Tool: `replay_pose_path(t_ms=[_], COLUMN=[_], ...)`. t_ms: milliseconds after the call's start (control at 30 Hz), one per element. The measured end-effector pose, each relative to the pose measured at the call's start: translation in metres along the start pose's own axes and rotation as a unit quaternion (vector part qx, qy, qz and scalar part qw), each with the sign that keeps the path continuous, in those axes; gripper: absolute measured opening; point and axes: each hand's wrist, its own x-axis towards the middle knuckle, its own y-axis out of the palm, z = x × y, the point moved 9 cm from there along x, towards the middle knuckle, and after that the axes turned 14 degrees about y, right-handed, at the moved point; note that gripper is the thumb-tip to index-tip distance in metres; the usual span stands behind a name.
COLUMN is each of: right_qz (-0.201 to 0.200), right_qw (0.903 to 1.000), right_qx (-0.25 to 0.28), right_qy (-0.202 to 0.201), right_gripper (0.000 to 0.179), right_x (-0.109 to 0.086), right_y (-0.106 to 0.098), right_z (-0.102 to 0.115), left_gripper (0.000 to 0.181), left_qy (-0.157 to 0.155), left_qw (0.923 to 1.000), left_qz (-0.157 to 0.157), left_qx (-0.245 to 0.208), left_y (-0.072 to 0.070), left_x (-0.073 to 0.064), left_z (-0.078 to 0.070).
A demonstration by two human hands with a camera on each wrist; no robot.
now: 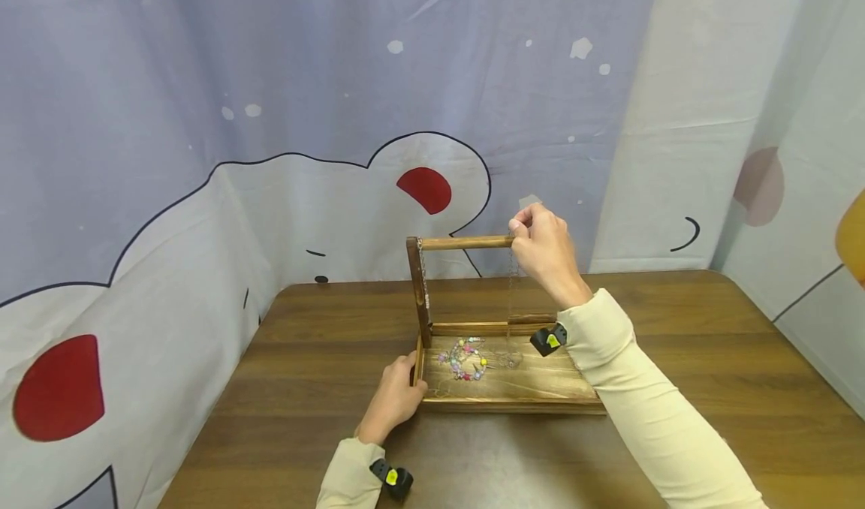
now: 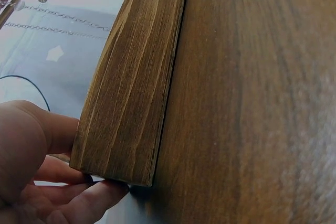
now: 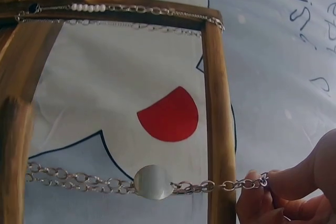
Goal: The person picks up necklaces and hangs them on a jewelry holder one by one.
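Note:
A wooden jewelry stand has a shallow tray [image 1: 513, 402] and a raised crossbar [image 1: 466, 242] on an upright post. My left hand [image 1: 395, 393] grips the tray's front left corner, thumb and fingers around the wood's end [image 2: 118, 129]. At the crossbar's right part, my right hand [image 1: 546, 246] pinches the end of a silver chain necklace [image 3: 252, 183]. That chain runs past the bar and carries a pale round disc [image 3: 153, 182]; its lower part hangs toward the tray. Another silver chain with small white beads [image 3: 89, 8] hangs over the bar's left end.
Colourful beaded bracelets [image 1: 466, 374] lie in the tray's left half, with thin silvery pieces beside them. The stand rests on a brown wooden table [image 1: 324, 329]. A printed cloth [image 1: 338, 216] hangs behind the table.

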Motion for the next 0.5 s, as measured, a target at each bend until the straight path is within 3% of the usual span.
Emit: replay_pose_path(t_ms=[500], right_qz=[0.003], right_qw=[0.9996], right_qx=[0.011], right_qy=[-0.025], right_gripper=[0.01], right_x=[-0.012], right_y=[0.027], right_z=[0.021], left_gripper=[0.055], left_qy=[0.01], left_qw=[0.9999], left_qz=[0.001], left_qx=[-0.001], left_y=[0.001], left_x=[0.001], left_z=[-0.002])
